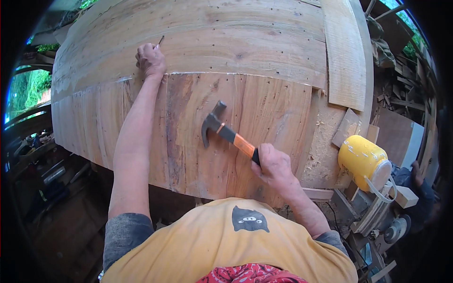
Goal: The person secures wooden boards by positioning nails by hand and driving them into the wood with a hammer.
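Observation:
My right hand [275,165] is closed around the black grip of a claw hammer [241,144] with an orange and black handle. Its dark metal head is over the front planks of a large wooden panel [278,113], with the claw curving down toward me. Farther forward, my left hand [151,60] is a closed fist on the upper planks. From it sticks a thin dark metal rod [161,40], tilted to the right; whether it is a nail or a punch I cannot tell. Its lower end is hidden by the fingers. Several small dark nail spots dot the planks.
A yellow plastic bucket [361,158] with a white handle lies on its side at the panel's right edge. By it are small wood offcuts [347,127]. A pale board [347,61] lies along the right side. Wood scraps and a person in dark clothing [417,193] are beyond.

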A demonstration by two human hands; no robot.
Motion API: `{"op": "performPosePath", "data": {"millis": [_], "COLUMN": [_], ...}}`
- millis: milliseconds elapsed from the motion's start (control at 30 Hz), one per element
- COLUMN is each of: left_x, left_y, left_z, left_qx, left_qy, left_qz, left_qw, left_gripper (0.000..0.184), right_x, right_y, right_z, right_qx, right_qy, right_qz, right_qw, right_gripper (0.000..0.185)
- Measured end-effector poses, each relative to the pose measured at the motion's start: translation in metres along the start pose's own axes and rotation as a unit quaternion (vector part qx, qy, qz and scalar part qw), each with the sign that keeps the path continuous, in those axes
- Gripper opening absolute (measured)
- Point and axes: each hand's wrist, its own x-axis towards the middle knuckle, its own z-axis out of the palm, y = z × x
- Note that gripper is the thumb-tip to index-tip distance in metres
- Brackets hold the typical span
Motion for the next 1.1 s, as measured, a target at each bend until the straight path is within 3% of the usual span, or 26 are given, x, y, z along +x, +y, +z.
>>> {"op": "performPosePath", "data": {"millis": [267,567,767,833,933,1100], "left_x": [0.002,-0.001,-0.003,-0.002,-0.007,-0.036], "left_y": [0.001,0.001,0.001,-0.001,-0.005,-0.029], "left_z": [0.004,-0.001,0.0,0.002,0.009,0.002], "left_qx": [-0.014,-0.052,-0.096,-0.111,-0.121,-0.148], "left_qy": [-0.002,-0.01,0.002,-0.003,0.053,0.097], "left_qz": [-0.009,-0.008,0.002,0.0,0.049,0.212], "left_qw": [1.0,0.999,0.995,0.994,0.99,0.961], "left_gripper": [0.018,0.02,0.021,0.021,0.016,0.008], "right_x": [-0.012,-0.017,-0.05,-0.048,-0.044,-0.037], "right_y": [-0.012,-0.039,-0.079,-0.085,-0.093,-0.096], "right_z": [0.015,0.036,0.092,0.104,0.104,0.091], "right_qx": [-0.041,-0.142,-0.031,-0.054,-0.068,-0.057], "right_qy": [-0.018,0.027,0.079,0.1,0.084,0.058], "right_qz": [0.048,0.141,0.187,0.205,0.238,0.252], "right_qw": [0.998,0.979,0.979,0.972,0.965,0.964], "right_gripper": [0.034,0.038,0.042,0.042,0.043,0.038]}}
